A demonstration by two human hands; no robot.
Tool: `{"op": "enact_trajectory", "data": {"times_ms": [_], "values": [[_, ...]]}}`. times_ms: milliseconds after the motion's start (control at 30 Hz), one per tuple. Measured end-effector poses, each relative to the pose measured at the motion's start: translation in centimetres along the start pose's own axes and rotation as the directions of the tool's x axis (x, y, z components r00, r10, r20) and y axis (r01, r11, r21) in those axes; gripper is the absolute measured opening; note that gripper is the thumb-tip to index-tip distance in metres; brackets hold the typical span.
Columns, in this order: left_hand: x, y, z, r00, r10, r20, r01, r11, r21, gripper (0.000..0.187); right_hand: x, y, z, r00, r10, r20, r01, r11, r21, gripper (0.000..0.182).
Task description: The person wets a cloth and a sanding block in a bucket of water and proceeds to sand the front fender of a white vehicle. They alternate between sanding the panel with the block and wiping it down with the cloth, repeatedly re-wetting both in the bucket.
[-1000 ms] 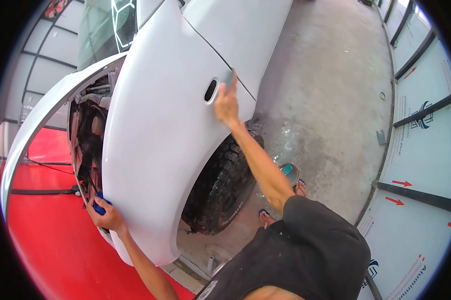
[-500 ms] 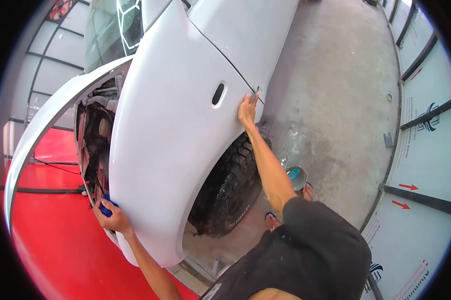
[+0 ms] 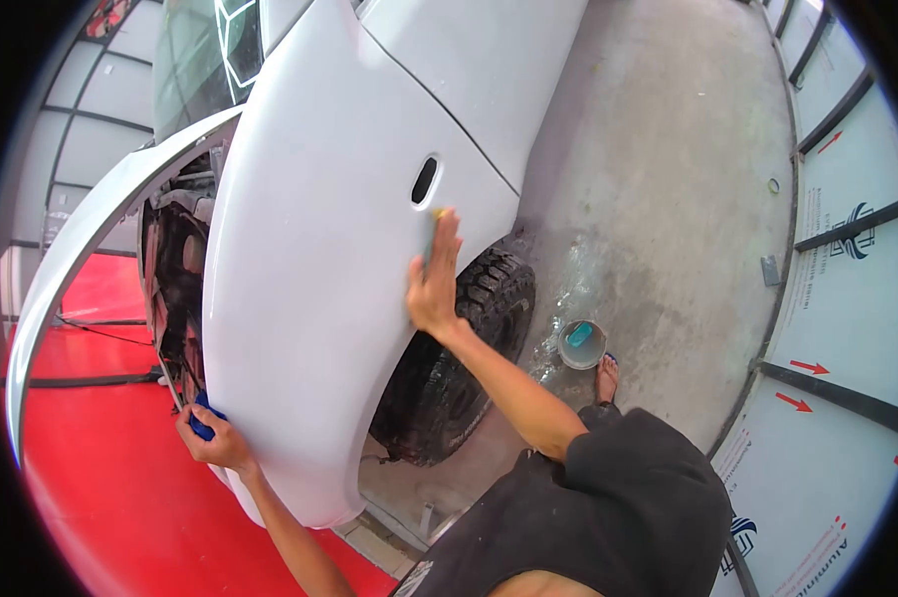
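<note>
The white car fender (image 3: pixel 319 199) fills the middle of the head view, with an oval slot (image 3: pixel 425 181) near its rear edge. My right hand (image 3: pixel 434 289) lies flat on the fender above the wheel arch, fingers stretched. Beneath it shows the edge of a thin grey piece (image 3: pixel 429 249) with a yellow bit near the fingertips; most of it is hidden. At the fender's front edge, by the engine bay, my left hand (image 3: pixel 215 443) is closed around a blue sponge-like pad (image 3: pixel 207 416), which is partly covered by the fingers.
A muddy tyre (image 3: pixel 469 348) sits under the arch. A bucket (image 3: pixel 581 344) with a turquoise object (image 3: pixel 581 333) in it stands on the wet floor (image 3: pixel 648 199) beside my foot. The raised hood (image 3: pixel 91 229) is at left, and panelled walls (image 3: pixel 847 328) run along the right.
My right hand has slid from the fender's rear seam forward toward the wheel arch, carrying the thin grey piece. My left hand stays at the front edge with the blue pad.
</note>
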State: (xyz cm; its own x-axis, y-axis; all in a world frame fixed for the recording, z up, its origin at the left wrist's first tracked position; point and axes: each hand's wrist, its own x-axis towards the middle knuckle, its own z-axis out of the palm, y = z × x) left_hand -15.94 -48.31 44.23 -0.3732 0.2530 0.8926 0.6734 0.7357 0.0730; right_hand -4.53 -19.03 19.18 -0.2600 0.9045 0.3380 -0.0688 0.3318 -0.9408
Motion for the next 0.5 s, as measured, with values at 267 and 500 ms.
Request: {"op": "enact_trajectory", "data": {"times_ms": [267,500], "values": [[-0.1,0.1,0.0,1.0,-0.018,-0.004,0.018,1.0,-0.01,0.017,7.3,1.9,-0.9,0.999,0.037,-0.025,-0.036,0.998,0.048,0.077],[0.1,0.7,-0.1,0.999,-0.043,0.016,0.043,0.999,-0.014,0.017,7.6,2.3,-0.3,0.999,0.033,-0.03,-0.033,0.999,-0.001,0.072]]}}
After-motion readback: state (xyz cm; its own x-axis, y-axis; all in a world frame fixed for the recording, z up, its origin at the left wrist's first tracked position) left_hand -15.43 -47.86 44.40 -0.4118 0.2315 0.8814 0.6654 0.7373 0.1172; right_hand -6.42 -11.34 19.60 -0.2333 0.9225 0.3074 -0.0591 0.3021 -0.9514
